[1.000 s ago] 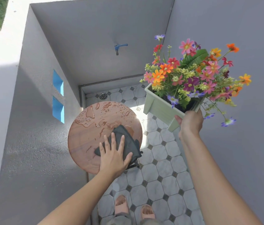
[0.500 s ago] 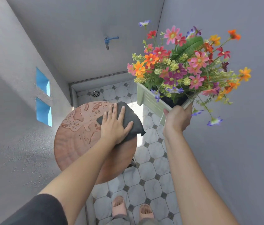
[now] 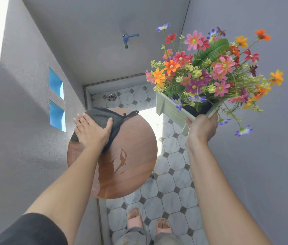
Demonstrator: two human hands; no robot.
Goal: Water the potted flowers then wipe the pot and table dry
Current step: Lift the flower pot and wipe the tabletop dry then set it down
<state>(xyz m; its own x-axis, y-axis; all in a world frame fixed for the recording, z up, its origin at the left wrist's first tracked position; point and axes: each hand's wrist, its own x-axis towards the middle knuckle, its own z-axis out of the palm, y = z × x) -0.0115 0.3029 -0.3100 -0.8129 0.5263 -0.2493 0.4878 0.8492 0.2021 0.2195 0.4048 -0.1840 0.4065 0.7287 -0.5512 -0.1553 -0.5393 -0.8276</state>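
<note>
**Cloth pressed flat on the round surface, pot held up at the right**

The left hand lies palm down on a dark grey cloth. Its grip is released: the fingers are straight and spread, pointing away and to the left, with the thumb stretched out to the right across the fabric. The cloth sits at the far left edge of the round wooden surface. Its dark hem runs on a diagonal from the far rim back toward the wrist, and a thin cord loop trails off it to the right along the far rim. A wet streak shines on the wood near the middle, well apart from the cloth.

The right hand holds the pot in the air to the right of the surface, clear of it, with the grip clenched around the near bottom corner. The pot is a pale green slatted box and it is tipped, its open top leaning toward the camera. The slatted side in view runs from the far left down to the hand; how long the other side is cannot be told, as the blooms cover it. The flowers, pink, orange, red, purple and yellow, fan up and out to the right.

A blue tap juts from the far wall, and below it a round drain sits in the tiled floor.
</note>
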